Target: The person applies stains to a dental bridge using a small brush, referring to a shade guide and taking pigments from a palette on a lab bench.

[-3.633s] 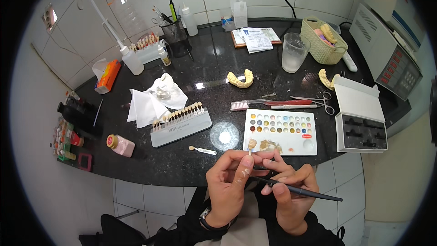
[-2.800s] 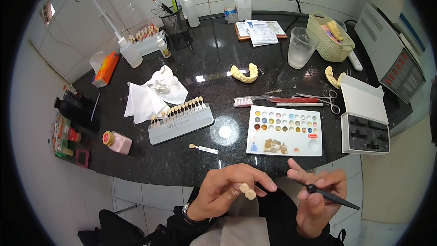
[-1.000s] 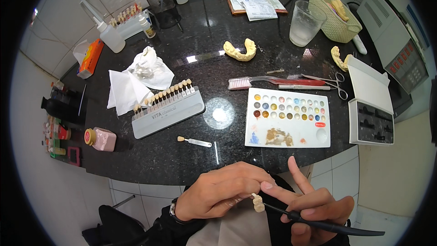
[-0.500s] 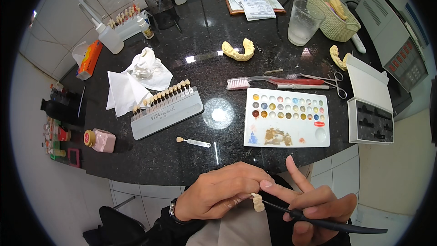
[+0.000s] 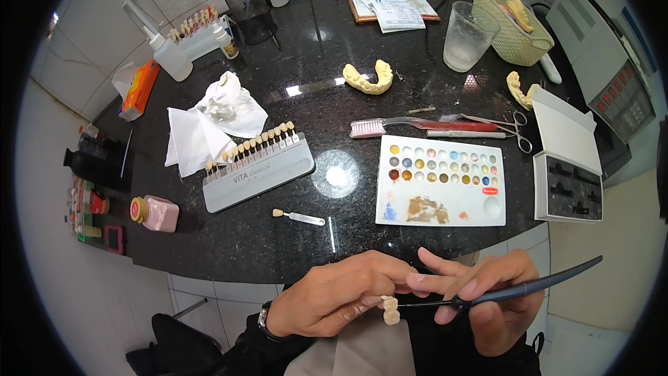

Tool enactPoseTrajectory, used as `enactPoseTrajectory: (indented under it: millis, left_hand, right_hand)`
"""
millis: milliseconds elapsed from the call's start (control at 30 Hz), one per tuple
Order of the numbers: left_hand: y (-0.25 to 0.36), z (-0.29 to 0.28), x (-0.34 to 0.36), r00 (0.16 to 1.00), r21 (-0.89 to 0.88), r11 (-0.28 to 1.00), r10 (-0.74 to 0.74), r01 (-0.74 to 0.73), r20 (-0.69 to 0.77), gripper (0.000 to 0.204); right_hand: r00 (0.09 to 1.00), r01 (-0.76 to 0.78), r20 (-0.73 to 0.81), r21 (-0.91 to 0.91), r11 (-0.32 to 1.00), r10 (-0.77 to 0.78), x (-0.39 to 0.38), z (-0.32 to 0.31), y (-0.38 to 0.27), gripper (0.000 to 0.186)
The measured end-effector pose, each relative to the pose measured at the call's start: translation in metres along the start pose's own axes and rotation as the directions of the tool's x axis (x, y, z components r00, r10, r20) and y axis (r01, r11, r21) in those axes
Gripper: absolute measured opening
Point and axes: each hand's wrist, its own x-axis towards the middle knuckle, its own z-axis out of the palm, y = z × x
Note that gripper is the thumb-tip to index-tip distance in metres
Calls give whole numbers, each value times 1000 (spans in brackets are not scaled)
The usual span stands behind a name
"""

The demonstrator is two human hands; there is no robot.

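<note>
My left hand [image 5: 330,296], below the desk's front edge, pinches a small tooth-coloured dental piece [image 5: 391,310] on a pale holder. My right hand [image 5: 497,306] grips a slim black brush [image 5: 546,282], its fine tip at the piece and its handle rising to the right. A finger of that hand rests against my left fingers. Just beyond them lies a white palette [image 5: 452,195] with rows of coloured wells and brown smears. A single tooth shade tab [image 5: 303,218] lies left of it, in front of a grey shade guide [image 5: 257,174] holding several tooth samples.
On the black desk [image 5: 306,237] are crumpled tissues [image 5: 219,108], a pink-filled jar [image 5: 156,212], stone dental models [image 5: 367,83], a red-handled toothbrush [image 5: 463,125], scissor-like forceps [image 5: 518,132], a glass [image 5: 470,38], an open box [image 5: 567,184] and a basket [image 5: 522,45]. A machine [image 5: 616,90] stands at right.
Both hands have dropped below the desk edge since the earliest frame. Over the last half second my right hand has risen, and the brush handle now slants upward to the right.
</note>
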Motion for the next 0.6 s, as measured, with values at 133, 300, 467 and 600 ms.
enactPoseTrajectory:
  millis: [133, 300, 467, 600]
  left_hand:
    - [0, -2, 0, 1000, 3, 1000, 10, -10, 19, 7]
    - [2, 4, 1, 998, 22, 1000, -10, 11, -61, 16]
    - [2, 2, 3, 1000, 60, 998, -6, 8, -26, 15]
    - [0, 1, 2, 1000, 73, 997, 11, -10, -12, 14]
  right_hand:
    - [994, 88, 56, 58, 994, -91, 7, -2, 3, 20]
    - [988, 122, 99, 10, 992, -122, 9, -4, -1, 21]
    - [983, 160, 101, -77, 984, -152, 8, -1, 0, 21]
    - [983, 171, 88, -90, 981, -163, 8, 1, 0, 19]
